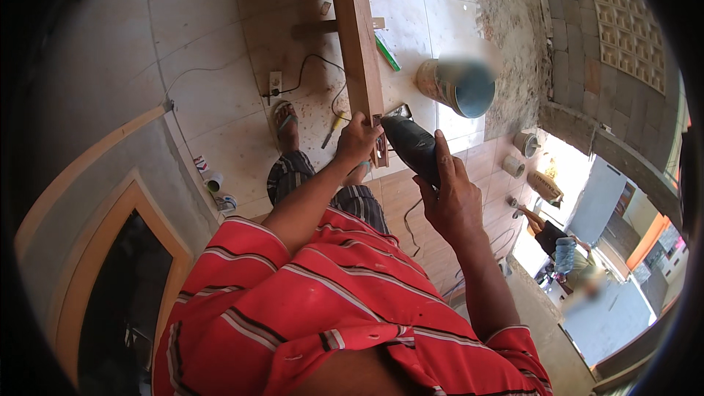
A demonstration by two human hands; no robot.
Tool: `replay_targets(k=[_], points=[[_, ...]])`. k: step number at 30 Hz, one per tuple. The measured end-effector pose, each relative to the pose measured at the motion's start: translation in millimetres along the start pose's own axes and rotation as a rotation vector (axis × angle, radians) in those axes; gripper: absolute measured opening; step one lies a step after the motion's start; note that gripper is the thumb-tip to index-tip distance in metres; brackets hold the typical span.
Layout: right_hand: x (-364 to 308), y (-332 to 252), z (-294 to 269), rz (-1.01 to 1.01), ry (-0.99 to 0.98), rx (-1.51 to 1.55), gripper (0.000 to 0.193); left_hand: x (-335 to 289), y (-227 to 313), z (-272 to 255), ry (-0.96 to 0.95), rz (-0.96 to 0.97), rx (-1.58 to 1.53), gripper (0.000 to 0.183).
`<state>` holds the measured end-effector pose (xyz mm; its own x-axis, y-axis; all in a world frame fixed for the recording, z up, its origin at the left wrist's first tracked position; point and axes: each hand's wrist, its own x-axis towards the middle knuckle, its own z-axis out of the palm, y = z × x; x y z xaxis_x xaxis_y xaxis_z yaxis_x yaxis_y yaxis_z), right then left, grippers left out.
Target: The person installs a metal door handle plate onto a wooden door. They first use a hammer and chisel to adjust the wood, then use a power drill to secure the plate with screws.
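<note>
My right hand [453,202] is wrapped round the dark body of a corded power tool [412,143], its index finger lying along the casing. The front of this tool meets the near end of a long wooden beam [357,51], where a notch or slot shows. My left hand [357,139] grips the beam's end beside the notch, fingers closed on the wood. What the tool's tip does at the cut is too small to make out. The beam runs away from me, lying across a wooden support [320,28].
A large bucket [440,88] stands right of the beam. A yellow-handled tool [335,128], a green strip [389,53] and a socket box [275,82] with a black cord lie on the tiles. Cans [213,181] sit by the left wall. Another person [579,260] is far right.
</note>
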<state>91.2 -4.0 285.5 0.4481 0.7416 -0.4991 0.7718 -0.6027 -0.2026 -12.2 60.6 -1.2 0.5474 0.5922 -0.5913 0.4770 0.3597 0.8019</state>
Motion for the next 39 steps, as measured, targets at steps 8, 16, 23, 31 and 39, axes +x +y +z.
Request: replay_targets(k=[8,16,23,31,39], points=[[-15,1,20,-0.084,0.064,-0.013,0.097,-3,4,-1,0.062,0.056,0.0,0.028],[-21,11,37,-0.048,0.167,0.072,0.086,-5,8,-4,0.028,0.006,-0.006,0.031],[-6,-5,35,0.151,-0.026,0.188,0.071,-2,4,-2,0.047,0.01,-0.003,0.031],[30,-19,6,0.226,-0.101,0.144,0.062,-7,17,-3,0.043,-0.063,-0.097,0.028],[21,-26,8,0.236,-0.092,0.05,0.068,-2,-9,4,0.124,0.051,0.069,0.041]])
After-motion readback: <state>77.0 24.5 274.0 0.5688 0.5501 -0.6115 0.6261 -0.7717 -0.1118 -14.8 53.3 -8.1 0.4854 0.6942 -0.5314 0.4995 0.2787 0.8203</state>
